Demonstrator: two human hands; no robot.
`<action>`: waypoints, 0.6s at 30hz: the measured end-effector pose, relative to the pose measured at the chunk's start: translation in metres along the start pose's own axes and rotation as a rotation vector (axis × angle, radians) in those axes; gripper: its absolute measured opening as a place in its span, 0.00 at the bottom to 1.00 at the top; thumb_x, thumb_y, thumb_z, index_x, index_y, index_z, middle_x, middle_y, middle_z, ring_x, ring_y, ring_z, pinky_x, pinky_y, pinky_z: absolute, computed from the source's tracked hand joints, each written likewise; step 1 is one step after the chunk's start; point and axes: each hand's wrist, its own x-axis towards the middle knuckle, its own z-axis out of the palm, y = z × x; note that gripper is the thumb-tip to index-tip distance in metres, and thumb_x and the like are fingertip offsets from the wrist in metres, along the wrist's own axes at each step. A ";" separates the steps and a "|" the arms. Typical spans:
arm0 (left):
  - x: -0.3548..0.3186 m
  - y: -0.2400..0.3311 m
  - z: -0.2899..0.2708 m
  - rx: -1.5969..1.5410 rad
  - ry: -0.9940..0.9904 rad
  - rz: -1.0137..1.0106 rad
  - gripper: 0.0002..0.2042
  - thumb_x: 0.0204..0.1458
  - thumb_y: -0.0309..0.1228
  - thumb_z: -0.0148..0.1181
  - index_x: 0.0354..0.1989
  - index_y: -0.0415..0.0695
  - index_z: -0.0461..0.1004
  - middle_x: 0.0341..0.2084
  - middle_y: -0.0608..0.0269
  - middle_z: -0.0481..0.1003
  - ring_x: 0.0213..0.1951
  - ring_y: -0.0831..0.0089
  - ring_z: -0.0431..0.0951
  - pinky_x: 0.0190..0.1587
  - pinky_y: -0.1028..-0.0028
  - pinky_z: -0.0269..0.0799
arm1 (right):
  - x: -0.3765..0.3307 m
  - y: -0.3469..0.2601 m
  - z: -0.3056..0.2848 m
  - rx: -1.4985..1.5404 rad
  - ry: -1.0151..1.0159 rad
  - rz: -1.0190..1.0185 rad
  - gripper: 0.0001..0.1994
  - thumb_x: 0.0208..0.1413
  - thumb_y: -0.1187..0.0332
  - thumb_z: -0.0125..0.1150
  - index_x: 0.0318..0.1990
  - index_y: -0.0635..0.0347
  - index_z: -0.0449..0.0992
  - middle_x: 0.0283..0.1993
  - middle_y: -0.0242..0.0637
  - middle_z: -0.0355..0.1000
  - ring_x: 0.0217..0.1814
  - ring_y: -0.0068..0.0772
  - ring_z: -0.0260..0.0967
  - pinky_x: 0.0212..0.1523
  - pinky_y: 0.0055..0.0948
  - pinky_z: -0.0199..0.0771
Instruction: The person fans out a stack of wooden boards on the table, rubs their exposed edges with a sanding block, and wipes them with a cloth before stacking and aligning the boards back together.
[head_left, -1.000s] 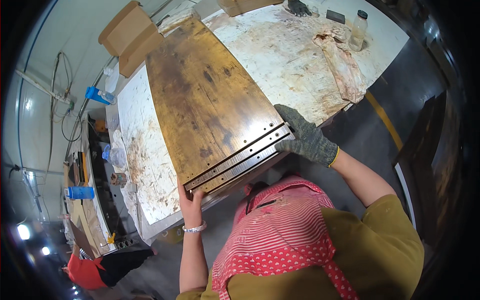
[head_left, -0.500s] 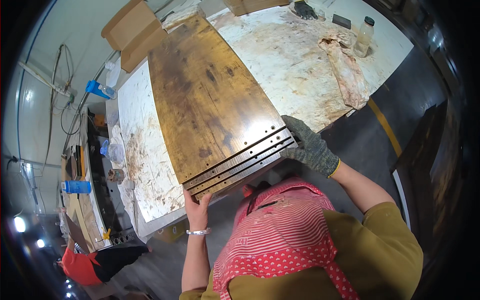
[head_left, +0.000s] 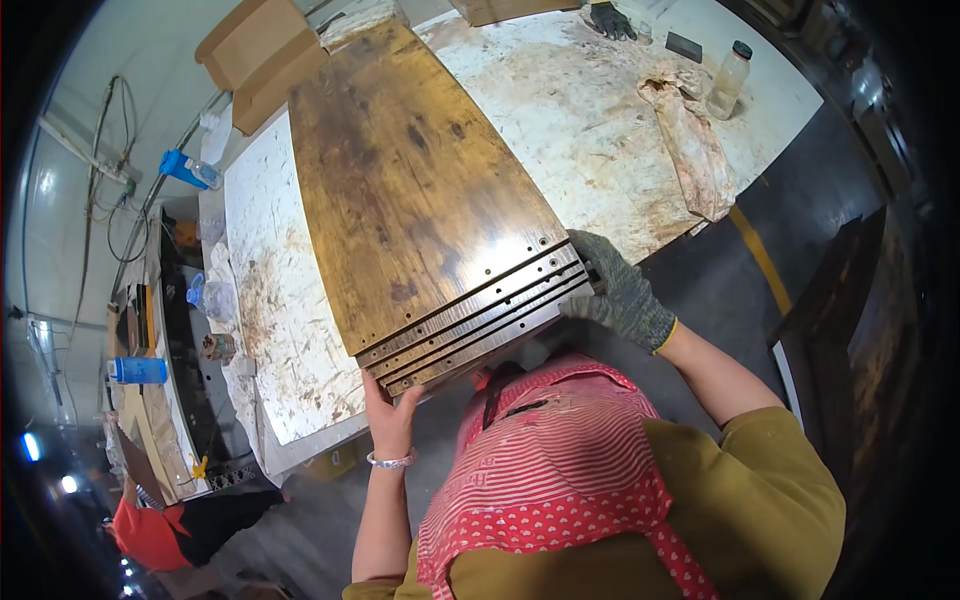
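Note:
A stack of brown wood-grain boards (head_left: 420, 180) lies on the table, its near ends fanned like steps with drilled holes along them. Bare, my left hand (head_left: 391, 418) grips the stack's near left corner, thumb on top and fingers hidden underneath. At the near right corner my right hand (head_left: 622, 293), in a dark grey knitted glove, is closed round the board edges. The near end of the stack sticks out past the table's edge toward my apron.
The stained white table (head_left: 560, 110) carries a crumpled cloth (head_left: 690, 150), a lidded bottle (head_left: 731, 80), a dark block (head_left: 684, 46), a spare glove (head_left: 611, 20) and an open cardboard box (head_left: 258, 62). At the lower left, a person in red (head_left: 155, 535) is near a side bench.
The fanned near ends of the boards are spread a little wider. Both hands keep their hold at the corners, and the whole view has shifted slightly.

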 end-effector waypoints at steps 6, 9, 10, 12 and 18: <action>0.000 0.005 0.005 -0.017 0.032 -0.063 0.29 0.46 0.21 0.63 0.59 0.32 0.60 0.44 0.57 0.72 0.43 0.72 0.72 0.49 0.74 0.68 | -0.006 0.003 0.007 -0.150 0.083 0.007 0.36 0.43 0.65 0.71 0.61 0.62 0.61 0.59 0.42 0.60 0.61 0.36 0.60 0.59 0.32 0.63; 0.002 0.009 0.013 -0.081 0.100 -0.078 0.28 0.46 0.20 0.62 0.57 0.32 0.62 0.42 0.58 0.73 0.41 0.72 0.73 0.47 0.73 0.69 | 0.000 0.001 0.011 -0.177 0.112 -0.026 0.34 0.44 0.67 0.70 0.60 0.62 0.62 0.56 0.40 0.61 0.58 0.34 0.62 0.57 0.31 0.65; 0.003 0.009 0.016 -0.065 0.138 -0.038 0.27 0.46 0.20 0.61 0.57 0.32 0.62 0.42 0.58 0.73 0.40 0.72 0.72 0.46 0.74 0.69 | 0.001 0.001 0.012 -0.189 0.128 -0.044 0.33 0.45 0.67 0.70 0.60 0.61 0.62 0.54 0.39 0.62 0.57 0.33 0.62 0.56 0.30 0.65; 0.005 0.005 0.014 -0.080 0.134 -0.028 0.27 0.47 0.20 0.61 0.57 0.32 0.62 0.42 0.58 0.73 0.40 0.72 0.72 0.46 0.74 0.69 | 0.003 0.001 0.010 -0.142 0.113 -0.023 0.33 0.45 0.67 0.70 0.60 0.62 0.62 0.55 0.39 0.62 0.57 0.33 0.62 0.56 0.30 0.65; -0.002 -0.011 0.004 0.035 0.002 -0.054 0.24 0.47 0.21 0.61 0.54 0.32 0.63 0.42 0.57 0.73 0.41 0.72 0.71 0.46 0.75 0.68 | -0.008 0.002 0.003 -0.124 0.047 0.058 0.35 0.44 0.65 0.71 0.61 0.62 0.62 0.58 0.43 0.63 0.58 0.33 0.64 0.54 0.30 0.68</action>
